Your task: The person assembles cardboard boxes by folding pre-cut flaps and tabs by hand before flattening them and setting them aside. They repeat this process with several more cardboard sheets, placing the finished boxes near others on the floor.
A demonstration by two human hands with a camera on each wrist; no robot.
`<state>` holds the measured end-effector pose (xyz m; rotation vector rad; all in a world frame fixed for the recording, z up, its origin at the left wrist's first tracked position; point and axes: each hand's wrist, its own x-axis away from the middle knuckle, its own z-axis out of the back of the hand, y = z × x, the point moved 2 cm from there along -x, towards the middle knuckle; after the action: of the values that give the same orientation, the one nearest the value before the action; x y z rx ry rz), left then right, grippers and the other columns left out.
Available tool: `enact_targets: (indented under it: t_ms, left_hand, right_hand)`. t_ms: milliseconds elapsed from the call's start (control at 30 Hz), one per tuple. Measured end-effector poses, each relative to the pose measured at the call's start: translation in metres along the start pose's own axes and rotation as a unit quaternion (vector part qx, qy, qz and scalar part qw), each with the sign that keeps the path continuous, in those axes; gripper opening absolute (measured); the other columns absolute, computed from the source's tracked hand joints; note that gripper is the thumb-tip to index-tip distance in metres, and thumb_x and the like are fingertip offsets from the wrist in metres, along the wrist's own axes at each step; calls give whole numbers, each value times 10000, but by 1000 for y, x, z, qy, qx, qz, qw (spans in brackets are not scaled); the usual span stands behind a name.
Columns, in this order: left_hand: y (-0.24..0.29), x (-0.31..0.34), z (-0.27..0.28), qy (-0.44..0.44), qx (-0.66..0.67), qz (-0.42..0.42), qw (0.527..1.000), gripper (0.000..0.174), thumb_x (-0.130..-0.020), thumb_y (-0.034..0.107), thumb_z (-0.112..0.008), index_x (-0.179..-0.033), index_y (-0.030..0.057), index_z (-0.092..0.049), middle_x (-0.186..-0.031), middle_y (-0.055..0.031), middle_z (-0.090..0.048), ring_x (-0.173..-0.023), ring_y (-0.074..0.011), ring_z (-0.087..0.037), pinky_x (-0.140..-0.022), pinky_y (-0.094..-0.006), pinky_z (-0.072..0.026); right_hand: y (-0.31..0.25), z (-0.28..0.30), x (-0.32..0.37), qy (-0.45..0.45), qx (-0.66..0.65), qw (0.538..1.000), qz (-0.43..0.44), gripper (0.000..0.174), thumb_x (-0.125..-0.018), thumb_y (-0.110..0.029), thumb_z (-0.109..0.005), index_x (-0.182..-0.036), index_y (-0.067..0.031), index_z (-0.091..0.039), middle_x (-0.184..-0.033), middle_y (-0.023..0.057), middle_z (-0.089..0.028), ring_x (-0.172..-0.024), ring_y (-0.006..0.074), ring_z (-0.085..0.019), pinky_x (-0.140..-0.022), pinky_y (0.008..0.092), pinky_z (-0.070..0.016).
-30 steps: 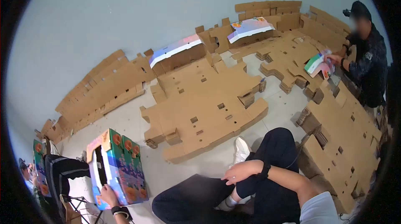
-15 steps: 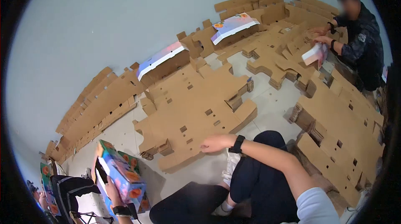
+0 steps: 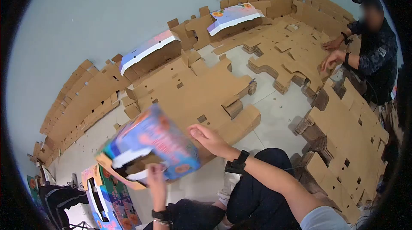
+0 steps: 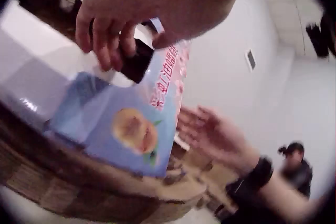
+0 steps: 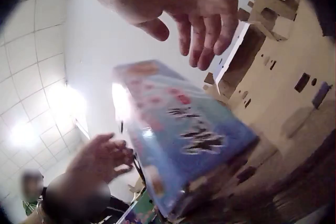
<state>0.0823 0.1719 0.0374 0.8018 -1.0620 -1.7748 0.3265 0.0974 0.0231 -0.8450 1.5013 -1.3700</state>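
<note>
Box [image 3: 165,140] in curled left hand [image 3: 157,182]; relaxed right hand [image 3: 209,139] just beside.

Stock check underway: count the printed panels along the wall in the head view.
2: the left panel behind the middle cardboard stack, the right panel farther along the wall. Others may be hidden.

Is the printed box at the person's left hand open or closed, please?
Partly open: in the head view, the printed box shows brown inside a gap with white edges, near the left hand.
</note>
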Motion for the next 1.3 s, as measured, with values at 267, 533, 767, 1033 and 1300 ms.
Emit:
enact_targets:
  t_ms: [267,533,767,1033,1300]
  left_hand:
    - [-21,-14,-23,-6,-202,-54,978,468,-791,212,-704,-1149,-9,-499,-909,-151,-560,-900,-330,-539,-837,-396,-397]
    - [-13,7,-39,1,-113,-69,991,310,-784,159,-726,-1006,32,-551,-955,-126,-615,-935,-299,-565,-841,-394,-406]
    - [12,24,-58,-98,26,-145,984,515,-874,149,-634,-1328,61,-407,-1127,-114,-521,-1016,-193,-533,-906,-315,-420]
    - [8,-5,-18,-178,126,-62,974,452,-1004,381,-378,-1262,39,-520,-1149,-122,-609,-1035,-243,-587,-988,-407,-373]
    - [-35,-5,-17,-13,-354,-195,915,258,-924,189,-526,-771,0,-612,-788,-137,-594,-802,-298,-541,-895,-431,-349]
  right_hand:
    - [22,-16,17,-29,166,986,4,449,-927,-327,-573,-1222,0,-488,-1007,149,-645,-895,248,-633,-761,333,-501]
    - [6,-29,23,-71,411,909,-16,271,-870,-210,-614,-1118,-110,-566,-737,78,-612,-657,267,-625,-597,381,-489]
    - [-26,-29,34,-21,402,900,166,236,-860,-191,-605,-1070,-84,-593,-992,84,-579,-855,279,-594,-738,392,-476]
    - [-29,-24,37,-47,334,908,249,239,-905,-223,-557,-772,-26,-583,-770,114,-564,-811,285,-554,-760,402,-454]
    - [-10,-58,66,-126,320,886,310,268,-837,-132,-596,-596,-39,-527,-595,101,-544,-554,282,-532,-539,398,-426]
